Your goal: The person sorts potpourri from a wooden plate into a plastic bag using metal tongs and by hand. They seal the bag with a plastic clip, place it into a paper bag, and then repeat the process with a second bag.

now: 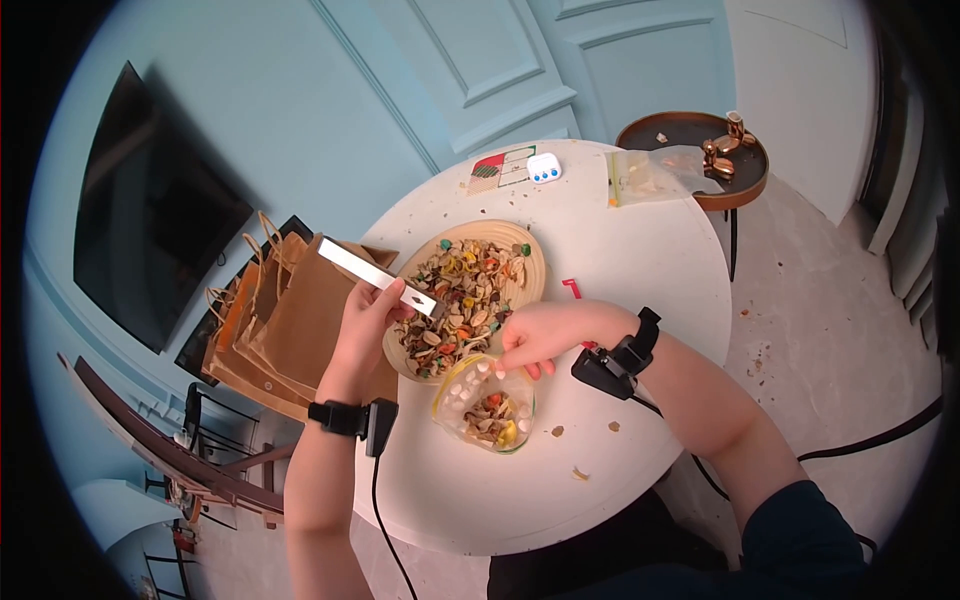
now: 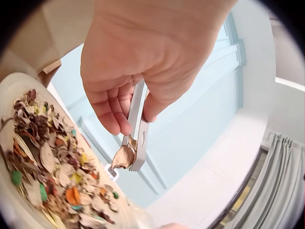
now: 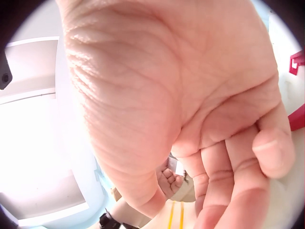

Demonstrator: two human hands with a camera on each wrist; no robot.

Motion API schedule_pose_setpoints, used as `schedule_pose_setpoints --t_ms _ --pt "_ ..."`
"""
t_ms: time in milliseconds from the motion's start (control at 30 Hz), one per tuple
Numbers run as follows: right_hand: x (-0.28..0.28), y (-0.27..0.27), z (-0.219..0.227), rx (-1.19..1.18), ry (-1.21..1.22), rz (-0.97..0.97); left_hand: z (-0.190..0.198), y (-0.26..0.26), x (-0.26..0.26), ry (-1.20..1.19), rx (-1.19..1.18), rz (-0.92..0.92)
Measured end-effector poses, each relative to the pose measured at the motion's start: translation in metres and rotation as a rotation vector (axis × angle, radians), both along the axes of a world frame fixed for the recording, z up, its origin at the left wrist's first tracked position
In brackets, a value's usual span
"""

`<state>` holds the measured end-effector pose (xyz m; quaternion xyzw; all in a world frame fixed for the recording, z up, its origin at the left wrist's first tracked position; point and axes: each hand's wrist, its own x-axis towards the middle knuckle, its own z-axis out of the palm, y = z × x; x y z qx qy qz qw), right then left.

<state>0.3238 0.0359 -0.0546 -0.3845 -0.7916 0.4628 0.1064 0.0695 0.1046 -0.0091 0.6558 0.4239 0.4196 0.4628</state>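
My left hand [image 1: 362, 328] holds flat metal tongs [image 1: 352, 264] over a round woven tray [image 1: 533, 268] of potpourri [image 1: 470, 262]. In the left wrist view, a brown dried piece [image 2: 123, 158] is caught between the tong tips. A clear zip bag [image 1: 448, 402] stands open in front of the tray, with some dried pieces [image 1: 490, 420] inside. My right hand [image 1: 550, 335] pinches the bag's rim at its far right side. The right wrist view shows the thumb and fingers at the bag's yellow zip line [image 3: 176, 214].
Brown paper bags [image 1: 300, 320] stand left of the round white table [image 1: 620, 260]. Behind the tray lie a white case [image 1: 543, 168], a printed card [image 1: 500, 170] and another zip bag [image 1: 650, 175]. A red item [image 1: 571, 288] lies by my right hand. Loose bits are scattered about.
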Motion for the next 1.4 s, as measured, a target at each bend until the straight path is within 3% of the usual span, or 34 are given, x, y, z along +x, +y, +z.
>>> schedule_pose_setpoints --t_ms 200,400,567,633,767,833,900,1233,1400 --pt "0.0 -0.002 0.002 -0.028 0.017 -0.042 0.017 -0.065 0.012 0.031 -0.058 -0.178" --pt "-0.001 -0.001 -0.001 -0.018 0.049 -0.046 0.007 -0.08 0.005 0.133 -0.033 -0.317" --pt "-0.001 0.0 -0.003 -0.006 0.053 -0.034 0.008 -0.052 -0.004 0.098 0.068 -0.167" --pt "-0.001 -0.001 0.0 -0.021 0.04 -0.038 0.008 -0.028 -0.002 0.107 0.132 -0.005" --pt "-0.001 -0.001 -0.001 -0.005 0.049 -0.052 -0.017 0.019 0.003 0.206 0.257 0.068" --pt "-0.001 -0.001 0.0 0.004 0.008 -0.018 -0.024 0.033 0.009 0.177 0.358 0.001" --pt "-0.001 0.0 -0.002 0.01 0.012 -0.015 -0.028 0.038 0.015 0.379 0.355 0.034" --pt "0.001 0.001 -0.002 0.026 0.021 -0.002 -0.037 0.047 0.027 0.491 0.348 0.109" --pt "0.0 0.0 -0.002 0.014 0.021 -0.008 -0.026 0.03 0.022 0.154 0.3 0.044"
